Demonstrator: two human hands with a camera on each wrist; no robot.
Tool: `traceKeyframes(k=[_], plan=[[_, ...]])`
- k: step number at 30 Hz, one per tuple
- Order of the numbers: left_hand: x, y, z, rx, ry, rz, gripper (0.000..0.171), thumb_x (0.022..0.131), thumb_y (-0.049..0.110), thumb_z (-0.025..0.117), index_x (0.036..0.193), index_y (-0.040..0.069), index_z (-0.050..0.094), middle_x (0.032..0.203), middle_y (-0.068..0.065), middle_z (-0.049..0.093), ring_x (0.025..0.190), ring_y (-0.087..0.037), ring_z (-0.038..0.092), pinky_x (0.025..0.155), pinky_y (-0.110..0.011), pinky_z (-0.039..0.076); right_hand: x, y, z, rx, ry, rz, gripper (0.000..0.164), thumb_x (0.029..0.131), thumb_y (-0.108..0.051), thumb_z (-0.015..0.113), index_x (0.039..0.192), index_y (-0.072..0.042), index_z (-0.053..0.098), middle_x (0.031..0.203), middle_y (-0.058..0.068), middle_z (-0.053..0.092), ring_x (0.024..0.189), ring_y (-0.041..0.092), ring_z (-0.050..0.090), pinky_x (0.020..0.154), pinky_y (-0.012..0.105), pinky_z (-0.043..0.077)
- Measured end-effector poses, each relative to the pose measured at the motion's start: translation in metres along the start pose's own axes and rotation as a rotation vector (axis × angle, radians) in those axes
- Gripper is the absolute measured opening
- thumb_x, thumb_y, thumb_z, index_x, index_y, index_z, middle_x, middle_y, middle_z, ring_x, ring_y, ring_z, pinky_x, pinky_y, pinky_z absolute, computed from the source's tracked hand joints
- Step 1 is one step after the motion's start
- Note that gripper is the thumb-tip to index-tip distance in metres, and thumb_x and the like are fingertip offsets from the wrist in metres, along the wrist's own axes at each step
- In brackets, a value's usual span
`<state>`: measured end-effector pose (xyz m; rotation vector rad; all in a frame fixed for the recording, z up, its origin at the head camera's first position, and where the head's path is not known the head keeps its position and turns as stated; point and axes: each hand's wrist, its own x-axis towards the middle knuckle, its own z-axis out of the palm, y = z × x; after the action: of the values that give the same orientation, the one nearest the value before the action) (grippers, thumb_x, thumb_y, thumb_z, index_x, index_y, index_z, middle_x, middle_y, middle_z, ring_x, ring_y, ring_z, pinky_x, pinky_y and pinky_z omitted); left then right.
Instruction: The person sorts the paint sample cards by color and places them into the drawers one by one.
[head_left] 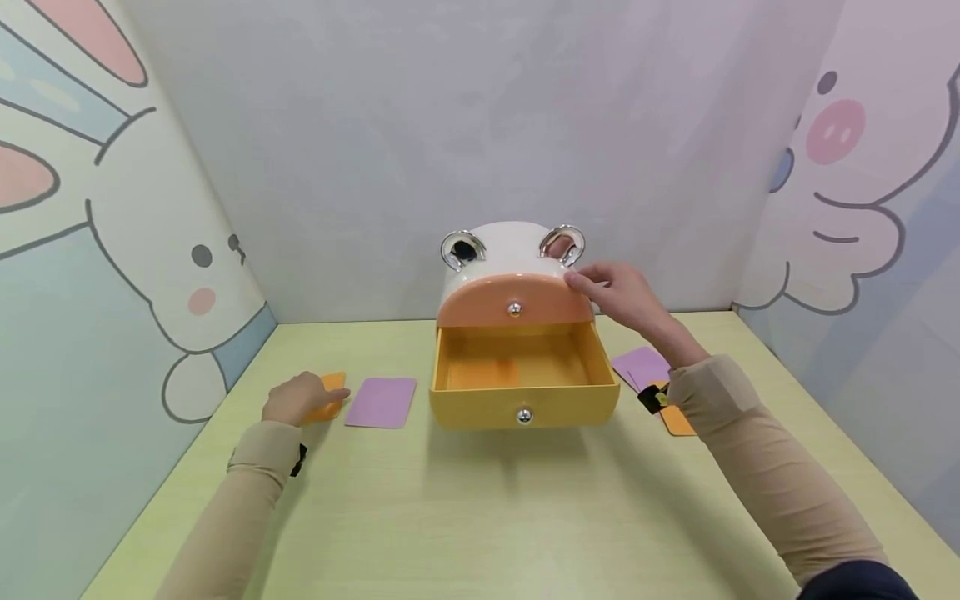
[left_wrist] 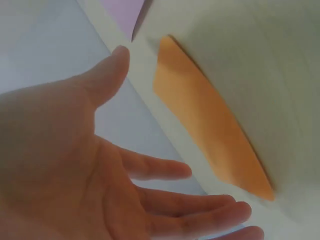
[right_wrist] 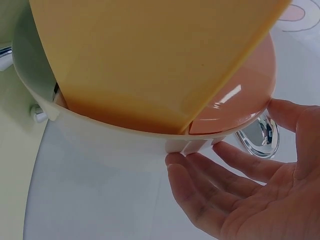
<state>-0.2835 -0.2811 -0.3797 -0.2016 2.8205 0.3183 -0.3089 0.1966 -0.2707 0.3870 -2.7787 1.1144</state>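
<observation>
A small frog-shaped drawer cabinet (head_left: 495, 242) stands at the table's back, white with silver ring eyes. Its upper peach drawer (head_left: 480, 304) is closed; the yellow lower drawer (head_left: 472, 408) is pulled out. Inside it, at left, shows an orange patch that looks like a card (head_left: 483, 375). My right hand (head_left: 626, 298) holds the cabinet's right side, thumb at the front edge and fingers on the side wall (right_wrist: 125, 147). On the left, my left hand (head_left: 296, 398) hovers by an orange card (left_wrist: 205, 120), fingers spread and apart from it in the left wrist view.
A purple card (head_left: 381, 402) lies between the left hand and the cabinet. Right of the cabinet are purple cards (head_left: 641, 364) and an orange card (head_left: 677, 422), partly hidden by the right forearm. Walls with cartoon animals enclose the table (head_left: 465, 533) at the back and sides.
</observation>
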Motion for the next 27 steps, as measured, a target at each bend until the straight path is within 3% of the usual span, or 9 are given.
traceKeyframes(k=[5, 10, 15, 20, 27], plan=[[0.003, -0.003, 0.002, -0.026, -0.023, -0.026, 0.065, 0.089, 0.047, 0.059, 0.107, -0.015, 0.054, 0.087, -0.017, 0.053, 0.073, -0.023, 0.046, 0.063, -0.033, 0.044, 0.001, 0.001, 0.002, 0.001, 0.010, 0.004, 0.061, 0.093, -0.057, 0.052, 0.125, -0.006, 0.062, 0.125, 0.017, 0.063, 0.114, 0.034, 0.057, 0.094, 0.053, 0.050], [0.006, -0.010, 0.005, -0.025, -0.030, -0.052, 0.077, 0.085, 0.048, 0.065, 0.118, -0.019, 0.045, 0.102, -0.026, 0.057, 0.082, -0.029, 0.051, 0.074, -0.041, 0.051, 0.002, 0.002, 0.004, -0.004, 0.006, -0.007, 0.060, 0.093, -0.056, 0.052, 0.124, -0.006, 0.063, 0.125, 0.016, 0.064, 0.114, 0.033, 0.058, 0.094, 0.052, 0.050], [0.010, -0.014, 0.004, -0.047, -0.056, -0.065, 0.095, 0.084, 0.052, 0.066, 0.132, -0.020, 0.027, 0.122, -0.039, 0.048, 0.097, -0.041, 0.053, 0.088, -0.053, 0.050, 0.002, 0.001, 0.004, -0.009, 0.001, -0.021, 0.059, 0.094, -0.054, 0.050, 0.125, -0.005, 0.062, 0.125, 0.017, 0.063, 0.115, 0.034, 0.057, 0.095, 0.053, 0.049], [0.013, -0.012, -0.001, -0.062, -0.072, -0.074, 0.108, 0.083, 0.052, 0.067, 0.142, -0.019, 0.011, 0.134, -0.047, 0.035, 0.114, -0.057, 0.044, 0.095, -0.060, 0.045, 0.002, 0.000, 0.003, -0.010, 0.002, -0.013, 0.060, 0.094, -0.055, 0.050, 0.126, -0.005, 0.062, 0.126, 0.017, 0.063, 0.116, 0.034, 0.056, 0.096, 0.053, 0.049], [0.016, -0.007, -0.003, -0.085, -0.096, -0.070, 0.106, 0.083, 0.047, 0.066, 0.144, -0.017, 0.008, 0.138, -0.046, 0.029, 0.122, -0.060, 0.035, 0.097, -0.065, 0.040, 0.003, 0.001, 0.003, -0.014, 0.003, 0.011, 0.062, 0.093, -0.058, 0.050, 0.126, -0.007, 0.062, 0.125, 0.016, 0.063, 0.116, 0.033, 0.056, 0.095, 0.053, 0.049]])
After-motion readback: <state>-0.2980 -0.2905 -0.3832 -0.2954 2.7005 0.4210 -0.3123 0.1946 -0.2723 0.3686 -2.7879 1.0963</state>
